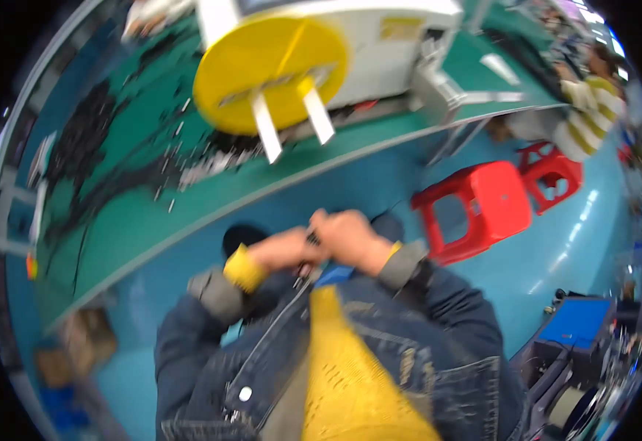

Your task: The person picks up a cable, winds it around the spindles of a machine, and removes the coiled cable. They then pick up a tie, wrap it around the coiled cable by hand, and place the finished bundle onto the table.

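Note:
Close to my body, over the floor, my left hand and my right hand meet with curled fingers. A small dark piece shows between them, too blurred to name. Below my left fingers is a small pinkish and dark end, also unclear. Just under the hands lies a flat blue patch against my clothing. Both hands are away from the green-topped bench ahead.
On the bench stands a white machine with a yellow disc and two white prongs. Black strands litter the bench at left. Red plastic stools stand at right, near a person in a striped top. Cardboard boxes sit lower left.

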